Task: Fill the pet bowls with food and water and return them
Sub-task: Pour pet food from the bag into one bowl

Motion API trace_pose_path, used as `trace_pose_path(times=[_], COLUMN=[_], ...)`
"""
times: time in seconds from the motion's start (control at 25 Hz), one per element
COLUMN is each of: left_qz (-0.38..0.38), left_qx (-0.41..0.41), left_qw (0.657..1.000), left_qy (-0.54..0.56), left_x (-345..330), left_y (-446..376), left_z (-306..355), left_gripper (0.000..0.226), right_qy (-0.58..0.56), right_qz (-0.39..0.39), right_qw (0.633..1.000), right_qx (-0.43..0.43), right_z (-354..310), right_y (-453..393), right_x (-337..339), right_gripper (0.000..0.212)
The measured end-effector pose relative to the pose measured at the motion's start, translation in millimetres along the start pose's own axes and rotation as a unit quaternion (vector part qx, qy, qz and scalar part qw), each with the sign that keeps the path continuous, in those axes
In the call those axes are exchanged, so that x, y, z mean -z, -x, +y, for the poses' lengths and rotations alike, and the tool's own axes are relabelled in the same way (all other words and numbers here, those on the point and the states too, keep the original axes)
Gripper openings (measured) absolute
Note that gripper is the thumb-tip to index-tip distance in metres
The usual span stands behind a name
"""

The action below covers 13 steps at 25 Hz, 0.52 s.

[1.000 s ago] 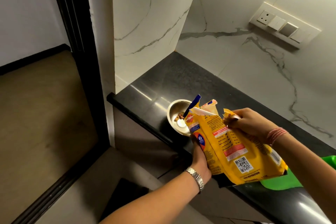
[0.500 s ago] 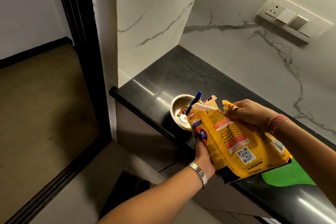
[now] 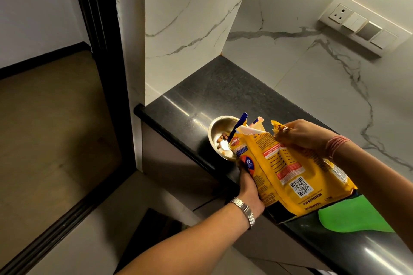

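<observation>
**Bowl on the counter edge, food bag tipped over it**

Bowl (image 3: 221, 138) first: I see 1 steel bowl sitting on the black counter (image 3: 223, 87), close to its near-left edge, with a few brown kibble pieces (image 3: 222, 137) lying in the bottom. Left of the counter stands a dark door frame (image 3: 98, 51), with brown floor beyond it.

Moving right, the yellow dog food bag (image 3: 288, 169) leans with its torn mouth over the bowl's right rim, hiding that side of the bowl. My left hand (image 3: 250, 190) grips the bag's near-left edge from below, fingers curled round it; a metal watch (image 3: 244, 211) sits on that wrist.

Further right, my right hand (image 3: 301, 134) pinches the torn top flap of the bag, holding the opening up. Red thread bands (image 3: 336, 144) circle that wrist.

Under the bag's lower right corner, a green item (image 3: 353, 216) lies on the counter; I cannot tell what it is. On the far-right marble wall sits a white switch panel (image 3: 364, 24) with 1 socket.
</observation>
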<state>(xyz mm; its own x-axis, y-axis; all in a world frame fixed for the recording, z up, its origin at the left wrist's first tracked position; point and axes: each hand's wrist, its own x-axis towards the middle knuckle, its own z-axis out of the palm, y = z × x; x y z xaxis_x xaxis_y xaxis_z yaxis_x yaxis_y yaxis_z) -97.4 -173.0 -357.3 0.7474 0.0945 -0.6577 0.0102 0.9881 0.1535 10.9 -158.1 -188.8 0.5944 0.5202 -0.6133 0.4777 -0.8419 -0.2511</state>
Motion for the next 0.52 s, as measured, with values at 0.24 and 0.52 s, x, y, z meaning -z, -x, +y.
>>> trace_pose_path(times=[0.24, 0.52], left_qz=[0.008, 0.014], left_qx=[0.003, 0.002], left_qw=[1.0, 1.0], left_qy=[0.007, 0.014], left_x=[-3.1, -7.3], left_y=[3.6, 9.4], left_z=[2.1, 3.2], left_gripper=[0.078, 0.077], right_qy=[0.005, 0.02], right_qz=[-0.002, -0.005], right_qw=[1.0, 1.0], right_qx=[0.006, -0.004], right_z=[-3.4, -9.7], right_y=[-2.4, -1.6], right_x=[1.9, 4.9], right_gripper=[0.025, 0.028])
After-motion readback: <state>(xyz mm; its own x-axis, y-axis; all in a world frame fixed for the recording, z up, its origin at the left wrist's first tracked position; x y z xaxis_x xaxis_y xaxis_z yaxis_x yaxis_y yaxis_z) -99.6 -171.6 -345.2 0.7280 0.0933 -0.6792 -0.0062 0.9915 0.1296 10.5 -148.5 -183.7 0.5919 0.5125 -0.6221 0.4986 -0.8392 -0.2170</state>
